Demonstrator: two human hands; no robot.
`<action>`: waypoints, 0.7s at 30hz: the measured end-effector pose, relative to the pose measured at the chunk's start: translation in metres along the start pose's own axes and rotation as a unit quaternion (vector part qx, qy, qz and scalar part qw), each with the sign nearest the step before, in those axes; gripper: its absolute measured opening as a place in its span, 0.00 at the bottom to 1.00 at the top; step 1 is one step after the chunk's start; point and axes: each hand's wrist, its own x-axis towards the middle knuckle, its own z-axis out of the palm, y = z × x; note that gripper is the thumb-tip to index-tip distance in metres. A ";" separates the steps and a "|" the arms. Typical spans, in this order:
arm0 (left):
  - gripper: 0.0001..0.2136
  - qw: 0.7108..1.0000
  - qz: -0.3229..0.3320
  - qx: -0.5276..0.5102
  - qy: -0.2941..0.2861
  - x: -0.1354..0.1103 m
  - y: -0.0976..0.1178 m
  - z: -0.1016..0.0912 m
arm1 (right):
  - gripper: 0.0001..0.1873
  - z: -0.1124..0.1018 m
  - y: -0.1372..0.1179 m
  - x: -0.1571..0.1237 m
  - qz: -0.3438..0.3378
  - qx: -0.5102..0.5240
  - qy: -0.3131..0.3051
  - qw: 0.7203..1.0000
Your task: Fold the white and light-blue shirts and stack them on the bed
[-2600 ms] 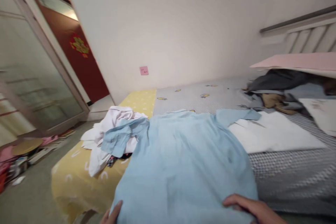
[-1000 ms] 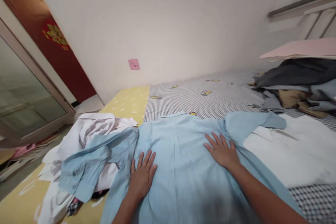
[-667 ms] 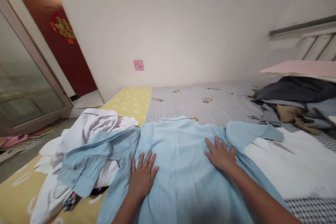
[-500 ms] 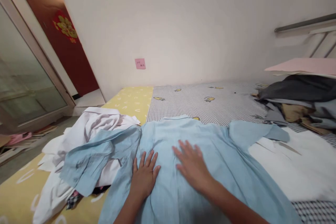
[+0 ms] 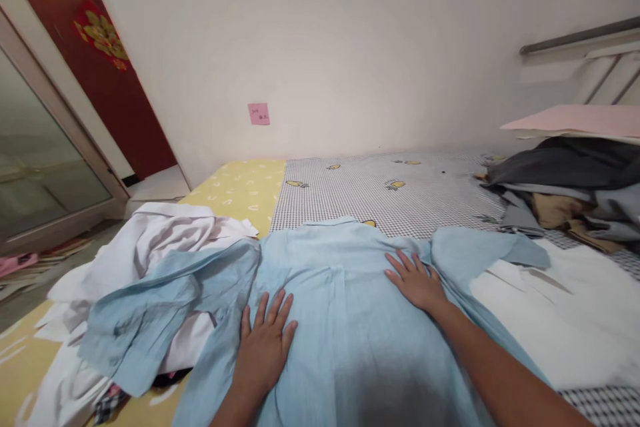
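A light blue shirt (image 5: 320, 320) lies spread out in front of me, its collar toward the wall. Its left sleeve rests over a heap of white clothes (image 5: 165, 233). The right sleeve reaches onto a white garment (image 5: 560, 320). My left hand (image 5: 264, 343) lies flat on the shirt's left part, fingers spread. On the upper right of the shirt, near that sleeve's seam, my right hand (image 5: 417, 280) also rests palm down with fingers apart. Neither hand grips anything. Small creases run across the cloth between the hands.
Under the clothes is a bed with a checked sheet (image 5: 345, 193) and a yellow patterned part (image 5: 240, 190). Dark and tan folded clothes (image 5: 560, 173) are stacked at the right, topped by a pink flat sheet (image 5: 580, 120). A pink note (image 5: 259, 114) sticks to the wall.
My right hand has slid right across the shirt, from its middle toward the right sleeve. My left hand stays flat in nearly the same spot. The view has shifted slightly.
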 end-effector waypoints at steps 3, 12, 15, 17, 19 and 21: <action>0.25 1.000 -0.002 -0.007 0.008 0.000 0.000 0.001 | 0.32 -0.006 0.001 0.003 -0.003 -0.014 -0.001 1.000; 0.25 0.999 -0.003 -0.046 0.029 0.000 -0.001 0.006 | 0.29 -0.005 -0.068 -0.111 -0.224 0.026 0.038 0.973; 0.25 0.998 -0.005 -0.057 0.030 0.001 -0.003 0.010 | 0.28 0.027 -0.069 -0.143 -0.255 0.068 0.014 0.965; 0.26 0.998 -0.006 -0.064 0.013 0.002 -0.002 0.009 | 0.29 0.042 -0.067 -0.149 -0.241 0.073 0.040 0.967; 0.26 0.998 -0.014 -0.067 -0.006 0.001 0.001 0.007 | 0.30 0.045 -0.067 -0.149 -0.224 0.076 0.047 0.971; 0.27 0.997 -0.030 -0.063 -0.023 -0.002 0.004 0.002 | 0.30 0.039 -0.068 -0.150 -0.214 0.082 0.030 0.973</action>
